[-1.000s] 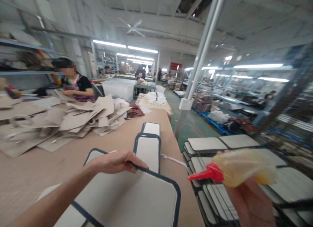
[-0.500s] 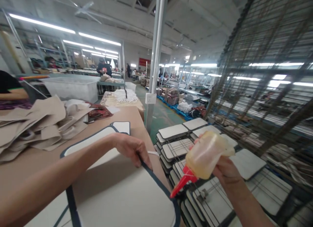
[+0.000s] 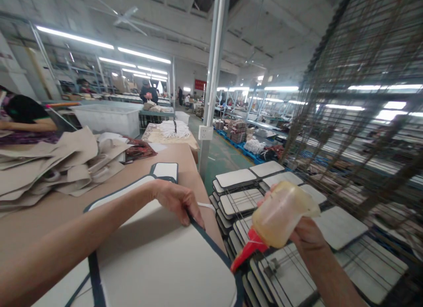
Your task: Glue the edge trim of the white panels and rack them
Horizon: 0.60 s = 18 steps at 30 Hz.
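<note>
My left hand [image 3: 180, 203], at 7 o'clock, pinches the far dark border of the large white panel [image 3: 165, 263], thumb and fingers closed on its edge. The panel lies at 6 to 7 o'clock, partly over other dark-edged pieces [image 3: 74, 282] on the worktop [image 3: 178, 155]. My right hand [image 3: 306, 232], at 4 o'clock, is wrapped around the squeeze bottle [image 3: 279, 214], yellowish and translucent. Its red nozzle [image 3: 249, 249] slants down toward 5 o'clock of the scene, the tip at the panel's right border; contact cannot be told. Beyond the panel, toward 8 o'clock, is a small white panel [image 3: 165, 171], likewise dark-edged. Beige pieces [image 3: 71, 159] form a loose heap at 9 o'clock, near a seated person [image 3: 28, 115]. At 4 o'clock, stacked pale panels [image 3: 342, 227] lie among thin wires, beside and below the bottle.
</note>
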Each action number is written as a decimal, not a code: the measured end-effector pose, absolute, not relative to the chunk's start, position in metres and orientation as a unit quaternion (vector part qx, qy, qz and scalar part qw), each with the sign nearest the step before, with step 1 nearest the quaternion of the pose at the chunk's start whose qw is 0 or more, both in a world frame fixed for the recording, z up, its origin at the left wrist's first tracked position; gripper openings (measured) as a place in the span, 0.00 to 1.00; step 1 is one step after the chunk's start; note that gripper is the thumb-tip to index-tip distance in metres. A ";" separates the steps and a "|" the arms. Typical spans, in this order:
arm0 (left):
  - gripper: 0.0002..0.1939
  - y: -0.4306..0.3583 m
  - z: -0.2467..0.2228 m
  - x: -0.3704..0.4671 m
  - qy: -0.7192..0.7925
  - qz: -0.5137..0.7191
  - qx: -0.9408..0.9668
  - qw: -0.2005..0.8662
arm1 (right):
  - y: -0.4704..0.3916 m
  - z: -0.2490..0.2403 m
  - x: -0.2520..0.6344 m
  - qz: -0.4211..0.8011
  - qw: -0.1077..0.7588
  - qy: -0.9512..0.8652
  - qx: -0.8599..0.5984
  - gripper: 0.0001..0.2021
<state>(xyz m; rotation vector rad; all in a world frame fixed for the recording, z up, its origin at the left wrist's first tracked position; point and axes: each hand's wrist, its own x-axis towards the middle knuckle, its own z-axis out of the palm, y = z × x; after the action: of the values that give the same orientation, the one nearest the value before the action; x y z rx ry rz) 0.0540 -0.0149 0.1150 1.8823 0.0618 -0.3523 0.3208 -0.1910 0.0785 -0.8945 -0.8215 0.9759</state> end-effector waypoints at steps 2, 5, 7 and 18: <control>0.22 -0.009 0.111 0.053 0.001 -0.157 0.807 0.569 | -0.191 0.073 0.328 0.447 0.714 -0.356 -0.405 0.30; 0.23 -0.004 0.110 0.049 0.002 -0.150 0.819 0.554 | -0.191 0.063 0.340 0.455 0.720 -0.344 -0.395 0.29; 0.24 -0.001 0.110 0.046 0.014 -0.139 0.827 0.544 | -0.193 0.057 0.343 0.444 0.733 -0.332 -0.394 0.30; 0.23 0.003 0.102 0.025 0.083 -0.066 0.817 0.567 | -0.210 0.033 0.336 0.304 0.795 -0.265 -0.452 0.38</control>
<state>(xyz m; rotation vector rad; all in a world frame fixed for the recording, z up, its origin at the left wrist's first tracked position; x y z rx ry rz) 0.0252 0.0030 0.1020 1.9202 0.1941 -0.1549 0.3362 -0.2099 0.0333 -0.9707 -0.5703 0.6540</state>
